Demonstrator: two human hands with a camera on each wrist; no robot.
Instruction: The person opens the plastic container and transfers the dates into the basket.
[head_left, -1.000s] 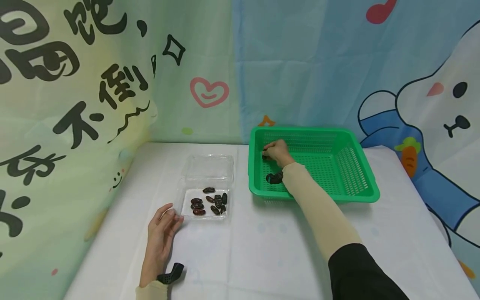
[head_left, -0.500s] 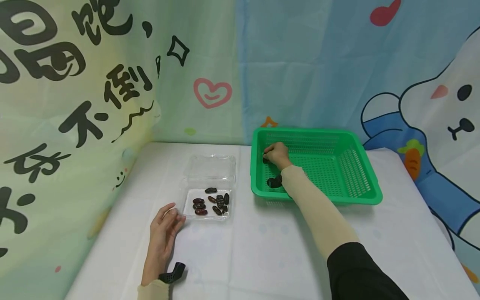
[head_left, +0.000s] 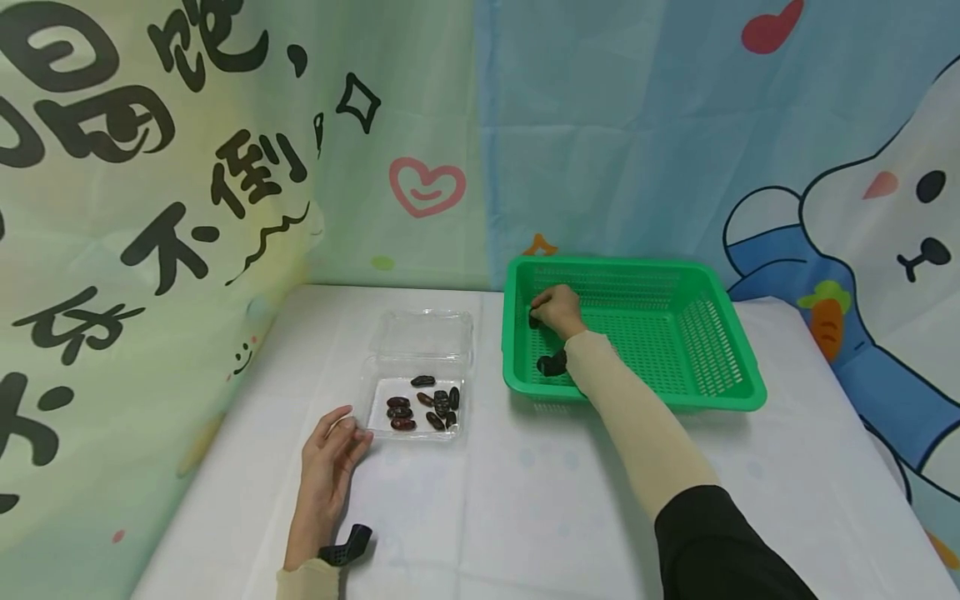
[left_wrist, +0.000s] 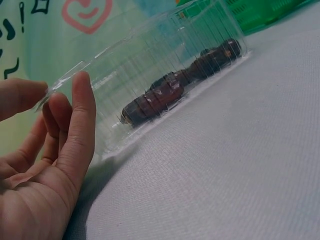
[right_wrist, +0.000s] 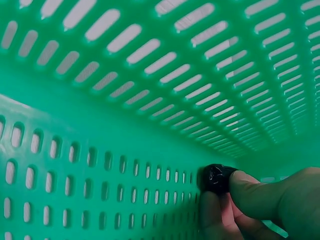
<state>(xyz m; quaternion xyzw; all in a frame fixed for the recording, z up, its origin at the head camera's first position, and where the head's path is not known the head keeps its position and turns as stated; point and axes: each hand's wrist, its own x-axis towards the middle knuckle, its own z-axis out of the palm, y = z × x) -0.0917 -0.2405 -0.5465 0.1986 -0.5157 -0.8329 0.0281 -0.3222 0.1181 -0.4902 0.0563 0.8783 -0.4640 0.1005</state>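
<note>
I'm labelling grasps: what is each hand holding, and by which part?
The right hand pinches a dark date in its fingers; which end is hidden. The left hand pinches the clear box by its near-left rim corner.

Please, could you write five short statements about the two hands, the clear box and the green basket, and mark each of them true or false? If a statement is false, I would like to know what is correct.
1. The right hand holds a dark date inside the green basket. True.
2. The left hand is at the near left corner of the clear box. True.
3. In the head view, the green basket stands to the left of the clear box. False: it stands to the right.
4. The clear box is empty. False: several dates lie in it.
5. The lid of the clear box is open. True.
</note>
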